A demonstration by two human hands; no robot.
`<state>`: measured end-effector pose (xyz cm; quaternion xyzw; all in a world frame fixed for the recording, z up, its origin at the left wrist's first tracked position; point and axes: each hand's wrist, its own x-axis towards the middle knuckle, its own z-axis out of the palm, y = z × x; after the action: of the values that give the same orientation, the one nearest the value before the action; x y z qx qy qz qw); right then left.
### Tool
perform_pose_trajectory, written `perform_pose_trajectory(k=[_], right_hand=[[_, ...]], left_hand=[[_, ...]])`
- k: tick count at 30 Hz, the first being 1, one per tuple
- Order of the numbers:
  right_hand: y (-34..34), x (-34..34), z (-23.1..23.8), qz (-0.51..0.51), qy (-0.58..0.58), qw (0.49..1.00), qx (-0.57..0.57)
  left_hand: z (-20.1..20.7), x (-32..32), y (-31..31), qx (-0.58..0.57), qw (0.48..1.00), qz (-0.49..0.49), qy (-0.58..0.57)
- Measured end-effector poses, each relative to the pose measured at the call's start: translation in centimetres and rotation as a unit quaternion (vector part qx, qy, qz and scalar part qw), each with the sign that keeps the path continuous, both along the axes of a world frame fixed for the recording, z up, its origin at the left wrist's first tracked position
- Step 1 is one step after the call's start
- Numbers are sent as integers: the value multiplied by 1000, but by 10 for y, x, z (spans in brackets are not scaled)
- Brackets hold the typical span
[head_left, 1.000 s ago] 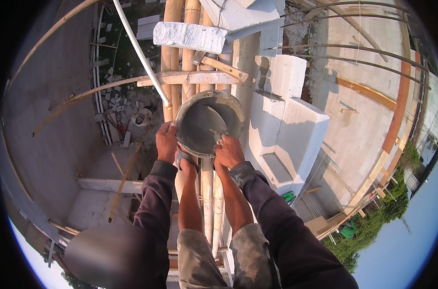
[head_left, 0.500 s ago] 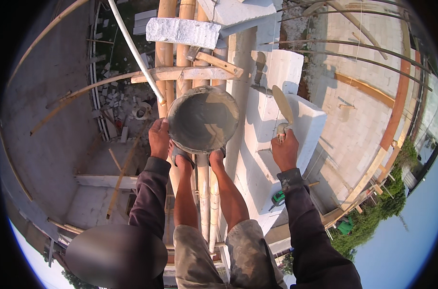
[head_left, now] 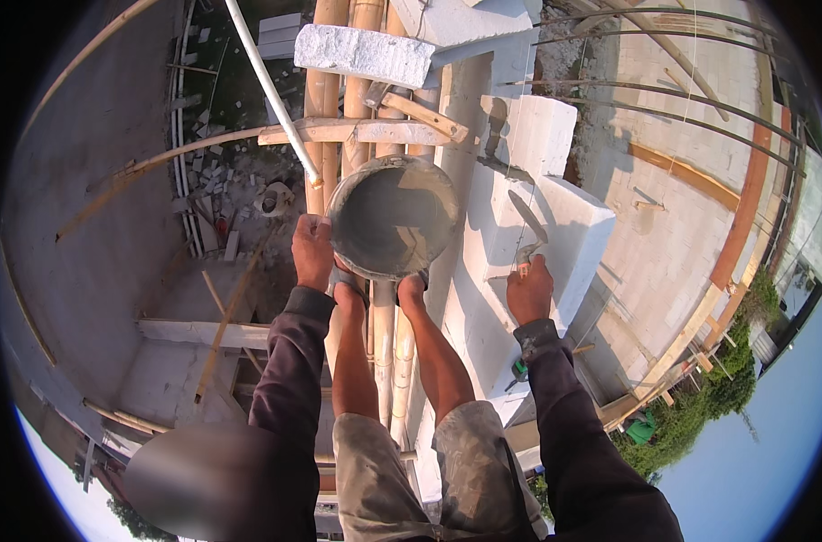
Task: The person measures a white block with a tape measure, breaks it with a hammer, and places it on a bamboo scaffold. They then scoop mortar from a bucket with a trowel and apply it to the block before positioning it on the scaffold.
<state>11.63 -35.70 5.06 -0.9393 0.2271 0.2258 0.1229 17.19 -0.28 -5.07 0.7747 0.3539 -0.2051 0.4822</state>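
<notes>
My left hand (head_left: 312, 253) is closed on the near-left rim of a round bucket (head_left: 337, 248), which sits above my feet. Wet grey mortar (head_left: 375, 221) coats the inside of the bucket. Over the white block wall to the right, my right hand (head_left: 530, 291) grips the handle of a trowel (head_left: 530, 224). The trowel's blade points away from me and shows almost edge-on beside the wall's blocks (head_left: 569, 221). Grey mortar (head_left: 506, 169) lies on a block just beyond the blade. A green tape measure (head_left: 519, 370) rests near my right wrist, partly hidden by the sleeve.
Bamboo poles (head_left: 384, 361) under my feet form a narrow walkway, with a deep drop to the left. A hammer (head_left: 424, 116), a wooden plank (head_left: 307, 134) and a rough white block (head_left: 364, 52) lie ahead. A thin string (head_left: 526, 117) runs along the wall. A white pole (head_left: 271, 86) slants in from the left.
The trowel has come down and turned, its blade going from face-on to nearly edge-on. My left hand stays on the bucket, while the whole view has shifted slightly.
</notes>
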Motion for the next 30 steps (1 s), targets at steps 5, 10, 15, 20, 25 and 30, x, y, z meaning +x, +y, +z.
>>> perform_pose_trajectory(k=[5,10,15,20,25,30], right_hand=[[57,-16,35,-200,11,932,302],[115,13,-39,-165,77,910,372],[123,39,-58,36,-44,968,242],[103,129,-53,80,-218,944,234],[124,253,-84,247,-357,882,181],[152,309,-109,382,-264,884,48]], left_hand=[[-3,-5,2,30,999,-24,-22],[-18,-5,14,37,999,30,5],[-28,1,34,50,999,-6,-11],[-34,3,42,36,998,-41,-35],[-41,13,58,-108,994,13,23],[-34,31,71,-195,980,-29,10]])
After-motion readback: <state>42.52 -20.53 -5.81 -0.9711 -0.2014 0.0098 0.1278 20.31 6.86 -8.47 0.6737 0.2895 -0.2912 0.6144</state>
